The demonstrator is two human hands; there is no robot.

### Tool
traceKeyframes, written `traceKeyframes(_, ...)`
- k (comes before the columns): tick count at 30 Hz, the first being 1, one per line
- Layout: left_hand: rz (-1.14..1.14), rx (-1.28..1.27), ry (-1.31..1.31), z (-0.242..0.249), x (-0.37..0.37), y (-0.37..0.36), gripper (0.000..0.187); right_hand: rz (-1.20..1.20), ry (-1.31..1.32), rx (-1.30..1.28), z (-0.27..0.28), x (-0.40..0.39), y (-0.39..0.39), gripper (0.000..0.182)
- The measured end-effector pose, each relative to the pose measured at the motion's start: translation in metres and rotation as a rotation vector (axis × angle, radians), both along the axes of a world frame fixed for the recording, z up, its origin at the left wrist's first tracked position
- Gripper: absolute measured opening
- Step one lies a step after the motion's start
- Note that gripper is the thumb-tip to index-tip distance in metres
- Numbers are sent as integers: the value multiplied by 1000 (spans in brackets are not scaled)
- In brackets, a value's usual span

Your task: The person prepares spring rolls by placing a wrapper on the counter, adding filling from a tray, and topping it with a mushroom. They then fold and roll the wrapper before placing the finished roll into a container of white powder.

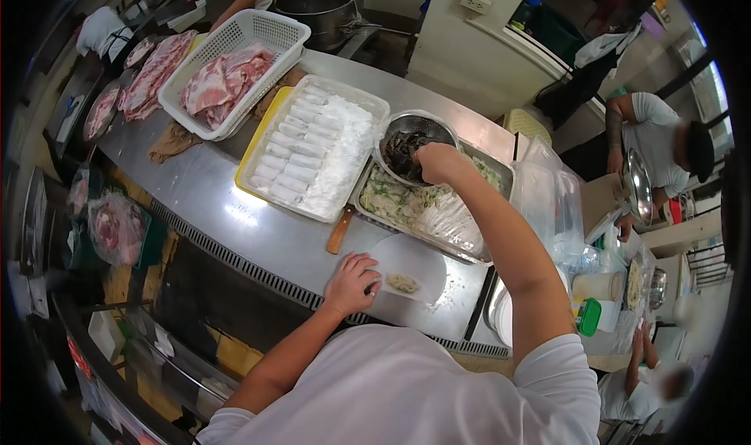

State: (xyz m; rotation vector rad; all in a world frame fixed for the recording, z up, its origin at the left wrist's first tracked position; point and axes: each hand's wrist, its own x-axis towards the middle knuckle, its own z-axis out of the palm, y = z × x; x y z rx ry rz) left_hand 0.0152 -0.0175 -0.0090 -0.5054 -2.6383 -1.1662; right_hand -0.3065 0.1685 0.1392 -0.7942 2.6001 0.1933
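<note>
My right hand reaches into a perforated metal colander of dark brown food pieces. Its fingers curl down among them, and the fingertips are hidden. The colander rests over a metal tray of pale, green-flecked filling, part of which is smoothed flat. My left hand lies on the steel table, slightly bent fingers apart, at the left edge of a thin white wrapper. A small mound of filling sits on that wrapper. Just beyond my left hand lies a wooden-handled tool.
A white tray of white rolls and powder stands left of the colander. Farther left are a white basket of raw meat and rib slabs. Plastic bags and tubs crowd the right side. Other people stand at the far left and right.
</note>
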Motion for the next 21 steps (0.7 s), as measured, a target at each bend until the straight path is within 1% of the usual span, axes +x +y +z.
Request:
traceKeyframes(2,2,-14,-4,2,0,0,16,9,0,54,10,2,-4,29)
traceKeyframes(5,9,-20,1,3,-1,0,15,-27,15,-40,15,2,-1,31)
traceKeyframes(8,12,-7,4,1,0,1,15,-83,63,-210,6,-7,10,32)
traceKeyframes(11,12,1,6,0,1,1,15,-209,64,-538,2,-10,26,29)
traceKeyframes(14,12,5,6,2,1,1,16,-566,-226,-820,2,-15,35,25)
traceKeyframes(17,8,6,7,0,1,1,16,-751,-466,-1215,-1,-11,45,27)
traceKeyframes(20,4,6,19,-3,1,2,17,-782,-492,-1319,2,-3,50,34)
traceKeyframes(21,3,6,23,-4,1,2,17,-771,-468,-1283,5,3,51,35)
